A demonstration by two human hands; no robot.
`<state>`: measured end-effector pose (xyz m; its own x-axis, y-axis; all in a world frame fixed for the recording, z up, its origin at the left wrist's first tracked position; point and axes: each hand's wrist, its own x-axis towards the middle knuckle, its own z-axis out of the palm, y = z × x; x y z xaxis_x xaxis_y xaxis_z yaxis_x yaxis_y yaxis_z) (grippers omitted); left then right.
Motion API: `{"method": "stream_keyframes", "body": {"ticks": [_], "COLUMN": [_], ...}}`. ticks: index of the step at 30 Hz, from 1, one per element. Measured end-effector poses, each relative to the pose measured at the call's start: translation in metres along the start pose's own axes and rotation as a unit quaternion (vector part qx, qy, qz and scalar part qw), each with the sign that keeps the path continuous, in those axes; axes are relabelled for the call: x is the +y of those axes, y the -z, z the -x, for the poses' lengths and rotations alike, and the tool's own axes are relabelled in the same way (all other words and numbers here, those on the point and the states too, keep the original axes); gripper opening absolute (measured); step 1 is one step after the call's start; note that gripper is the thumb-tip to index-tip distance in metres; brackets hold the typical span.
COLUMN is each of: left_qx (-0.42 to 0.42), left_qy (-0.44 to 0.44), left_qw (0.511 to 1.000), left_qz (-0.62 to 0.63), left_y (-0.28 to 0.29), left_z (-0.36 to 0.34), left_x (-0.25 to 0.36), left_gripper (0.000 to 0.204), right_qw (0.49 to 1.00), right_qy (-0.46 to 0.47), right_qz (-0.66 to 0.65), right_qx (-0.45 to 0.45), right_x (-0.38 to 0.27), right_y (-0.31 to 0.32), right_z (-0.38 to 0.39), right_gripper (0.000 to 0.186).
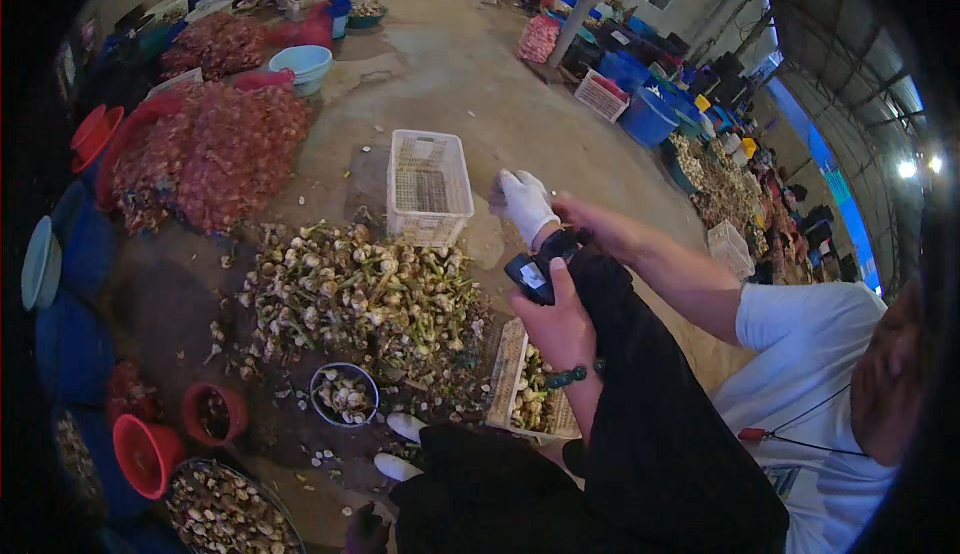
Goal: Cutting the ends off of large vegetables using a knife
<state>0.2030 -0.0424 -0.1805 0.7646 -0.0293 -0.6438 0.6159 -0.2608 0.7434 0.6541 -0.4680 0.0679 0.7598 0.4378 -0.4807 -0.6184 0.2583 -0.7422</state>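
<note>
My right hand (524, 200), in a white glove, reaches forward past a white plastic crate (430, 179) without touching it. Its fingers are stretched out and hold nothing that I can see. A black device (532, 276) with a white label sits at my right wrist. Another person's hands are around that wrist: one hand (558, 329) grips by the device, the other (597, 229) is near the glove cuff. At the lower edge a dark shape (367, 531) may be my left hand; its fingers are too dim to make out.
A heap of garlic bulbs (360, 289) lies before me. Nearby are a bowl of garlic (343, 394), a crate of garlic (530, 384), red buckets (147, 454) and a large basket (225, 509). Red net sacks (225, 149) are at left. The other person (800, 354) stands close at right.
</note>
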Motion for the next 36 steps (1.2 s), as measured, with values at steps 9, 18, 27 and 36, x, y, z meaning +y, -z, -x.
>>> {"method": "stream_keyframes", "body": {"ticks": [9,18,27,36], "left_qx": [0.013,0.007,0.01,0.194], "left_qy": [-0.016,-0.029,-0.003,0.02], "left_qw": [0.998,0.999,0.996,0.935], "left_qz": [0.053,0.01,0.091,0.295], "left_y": [0.001,0.003,-0.01,0.022], "left_z": [0.007,-0.009,0.003,0.003], "left_x": [0.012,0.002,-0.017,0.044], "left_gripper": [0.051,0.051,0.053,0.055], "right_qw": [0.886,0.73,0.694,0.773], "right_qy": [0.284,0.322,0.219,0.179], "right_qz": [0.148,0.42,0.542,0.595], "right_qx": [0.336,0.432,0.42,0.13], "right_x": [0.088,0.099,0.01,0.159], "right_y": [-0.061,-0.09,0.0,-0.047], "right_z": [0.051,0.021,-0.11,-0.105], "right_gripper": [0.044,0.04,0.034,0.028]}}
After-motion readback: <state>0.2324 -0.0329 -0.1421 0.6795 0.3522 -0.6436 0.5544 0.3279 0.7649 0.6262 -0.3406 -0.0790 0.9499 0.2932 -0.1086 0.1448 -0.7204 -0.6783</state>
